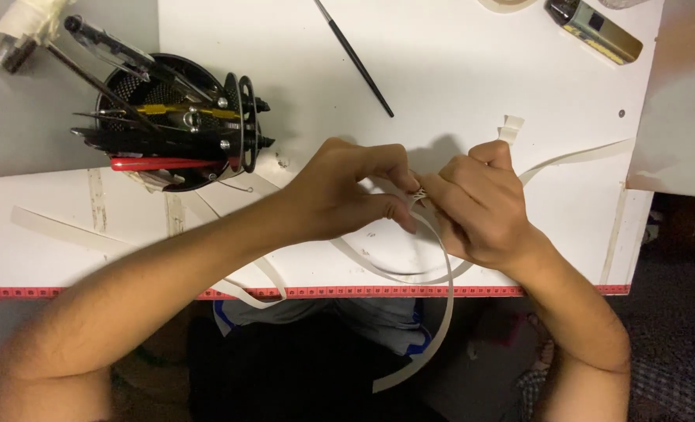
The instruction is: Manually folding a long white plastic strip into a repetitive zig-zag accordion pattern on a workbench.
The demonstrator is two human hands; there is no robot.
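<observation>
Above a white table (pixel 457 86), my left hand (pixel 343 191) and my right hand (pixel 480 203) meet fingertip to fingertip. Both pinch a small woven knot (pixel 419 193) of white paper strips. Long white strips (pixel 441 312) trail from the knot, looping over the table's front edge and hanging down toward my lap. One strip end (pixel 510 127) pokes up above my right hand, and another strip (pixel 578 156) runs off to the right.
A black mesh holder (pixel 171 125) full of pliers, tweezers and cutters stands at the left. A thin black brush (pixel 354 56) lies at the top centre, a gold-and-black device (pixel 595 30) at the top right. A red measuring tape (pixel 324 291) lines the table's front edge. Loose strip (pixel 58 227) at left.
</observation>
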